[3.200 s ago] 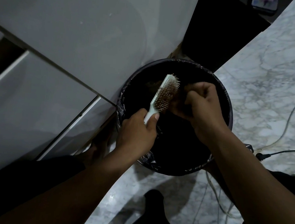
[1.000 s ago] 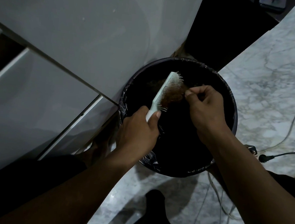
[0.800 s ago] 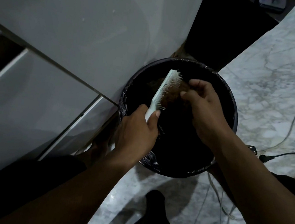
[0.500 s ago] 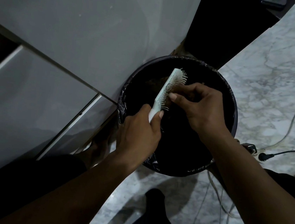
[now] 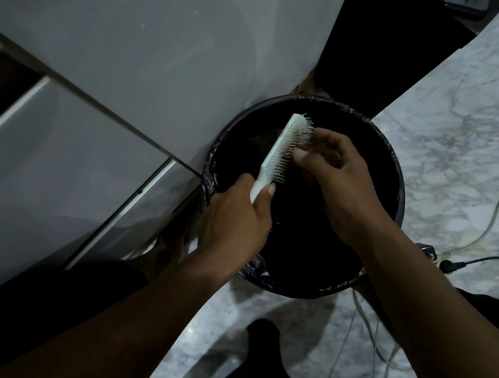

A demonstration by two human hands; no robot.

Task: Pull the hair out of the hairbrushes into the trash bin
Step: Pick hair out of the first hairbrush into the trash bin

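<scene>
Left hand (image 5: 235,218) is gripping the hairbrush (image 5: 284,149) handle over the trash bin (image 5: 398,181); right hand (image 5: 339,180), just beside it, is pinching hair (image 5: 306,147) at bristles w/ curled fingers.

A single head-worn wide-angle camera looks steeply down from just above the person's forearms. It faces forward and down into the trash bin (image 5: 396,187), which sits near the middle of the frame, close by, between white cabinet fronts (image 5: 108,48) and marble floor (image 5: 466,126).
</scene>
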